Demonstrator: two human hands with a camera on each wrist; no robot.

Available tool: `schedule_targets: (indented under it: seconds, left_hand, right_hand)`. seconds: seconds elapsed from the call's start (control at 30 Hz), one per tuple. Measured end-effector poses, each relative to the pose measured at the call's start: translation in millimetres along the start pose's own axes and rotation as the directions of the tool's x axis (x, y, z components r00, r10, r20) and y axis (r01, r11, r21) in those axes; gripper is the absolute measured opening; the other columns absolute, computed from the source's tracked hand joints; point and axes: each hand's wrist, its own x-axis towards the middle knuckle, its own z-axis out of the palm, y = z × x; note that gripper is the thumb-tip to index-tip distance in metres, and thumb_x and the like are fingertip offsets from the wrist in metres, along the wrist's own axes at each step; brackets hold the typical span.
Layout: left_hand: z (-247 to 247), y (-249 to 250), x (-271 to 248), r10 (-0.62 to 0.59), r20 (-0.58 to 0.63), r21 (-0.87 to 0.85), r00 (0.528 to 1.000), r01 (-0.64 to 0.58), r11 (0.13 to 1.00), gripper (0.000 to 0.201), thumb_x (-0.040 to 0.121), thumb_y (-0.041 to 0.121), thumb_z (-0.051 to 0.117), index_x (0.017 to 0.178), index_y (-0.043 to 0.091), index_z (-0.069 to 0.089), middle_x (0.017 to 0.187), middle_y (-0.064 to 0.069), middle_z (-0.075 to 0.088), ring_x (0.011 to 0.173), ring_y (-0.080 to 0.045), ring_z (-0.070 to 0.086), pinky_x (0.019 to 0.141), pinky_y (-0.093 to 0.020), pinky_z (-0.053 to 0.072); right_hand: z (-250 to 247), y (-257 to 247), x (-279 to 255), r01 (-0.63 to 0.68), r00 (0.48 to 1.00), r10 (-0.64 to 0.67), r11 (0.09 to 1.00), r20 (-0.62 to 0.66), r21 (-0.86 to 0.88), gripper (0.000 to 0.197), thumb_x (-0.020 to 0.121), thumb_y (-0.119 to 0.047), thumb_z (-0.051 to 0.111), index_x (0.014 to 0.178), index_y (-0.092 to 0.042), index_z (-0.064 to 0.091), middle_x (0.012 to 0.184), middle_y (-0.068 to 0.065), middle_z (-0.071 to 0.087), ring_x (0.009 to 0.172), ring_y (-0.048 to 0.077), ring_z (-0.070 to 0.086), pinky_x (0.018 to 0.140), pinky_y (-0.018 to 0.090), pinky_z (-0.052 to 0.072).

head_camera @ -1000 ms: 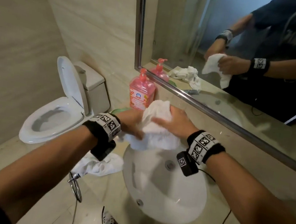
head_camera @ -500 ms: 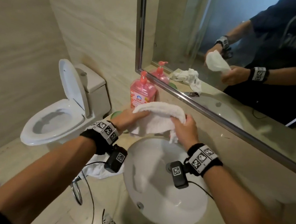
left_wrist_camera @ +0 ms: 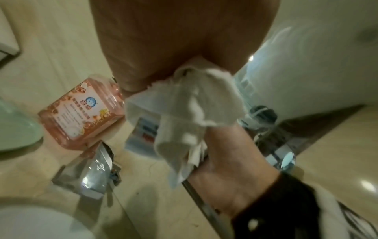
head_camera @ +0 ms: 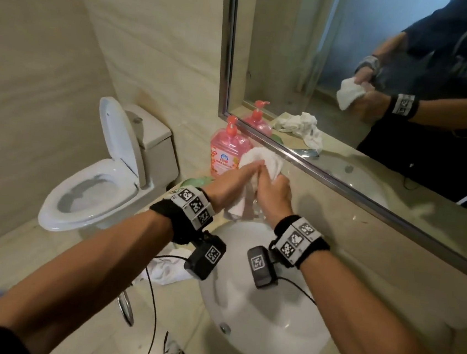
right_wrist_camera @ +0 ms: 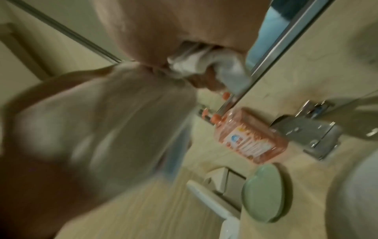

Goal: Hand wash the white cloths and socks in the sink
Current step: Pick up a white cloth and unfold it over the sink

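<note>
A white cloth (head_camera: 260, 158) is bunched between both hands above the back rim of the white sink (head_camera: 263, 324). My left hand (head_camera: 233, 178) grips it from the left, fingers lying along the fabric. My right hand (head_camera: 273, 194) is curled round it from the right, knuckles against the left hand. A loose end of the cloth (left_wrist_camera: 190, 113) hangs below the left palm, with the right hand (left_wrist_camera: 231, 161) beside it. The right wrist view is blurred; there the cloth (right_wrist_camera: 204, 64) shows only as a crumpled bit. More white cloths (head_camera: 168, 268) lie on the counter left of the sink.
A pink soap bottle (head_camera: 223, 152) stands against the wall below the mirror frame (head_camera: 341, 185), a green soap dish (head_camera: 197, 180) beside it. The chrome faucet (left_wrist_camera: 94, 168) sits behind the basin. An open toilet (head_camera: 95, 188) is to the left. Wrist-camera cables hang over the counter.
The cloth was stretched flat between the two hands; now the hands have come together and bunched it up, slightly closer to the mirror.
</note>
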Motion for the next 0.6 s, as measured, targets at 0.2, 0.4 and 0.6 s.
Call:
schedule_targets:
  seconds: [0.2,0.4,0.6]
  left_hand:
    - [-41,-22,-2,-0.030,0.060,0.985,0.998,-0.054,0.166,0.074,0.059,0.078,0.073,0.103,0.019,0.061,0.089,0.003,0.067,0.079,-0.020,0.064,0.067,-0.031,0.050]
    - [-62,-42,-1,0.091,0.048,0.994,0.995,-0.057,0.092,0.059,0.078,0.042,0.068,0.119,0.019,0.033,0.100,-0.008,0.060,0.076,-0.030,0.057,0.065,-0.033,0.039]
    - [-65,-30,-5,0.145,0.282,0.939,0.948,-0.304,0.161,0.017,0.095,0.028,0.060,0.098,0.013,0.066,0.099,-0.005,0.061,0.085,-0.025,0.056,0.071,-0.033,0.041]
  right_hand:
    - [-37,17,9,0.089,0.983,-0.032,0.944,0.183,-0.318,0.061,0.083,-0.047,0.074,0.124,-0.019,0.038,0.114,0.002,0.060,0.103,0.022,0.060,0.090,0.043,0.053]
    - [-42,21,-7,0.575,0.767,-0.148,0.590,0.624,-0.567,0.072,0.068,-0.054,0.084,0.117,-0.035,0.035,0.112,-0.005,0.051,0.103,0.021,0.054,0.089,0.036,0.043]
    - [-50,21,-4,0.618,0.768,-0.167,0.446,0.618,-0.648,0.034,0.098,-0.053,0.048,0.111,-0.029,0.069,0.120,-0.002,0.050,0.112,0.019,0.050,0.097,0.039,0.038]
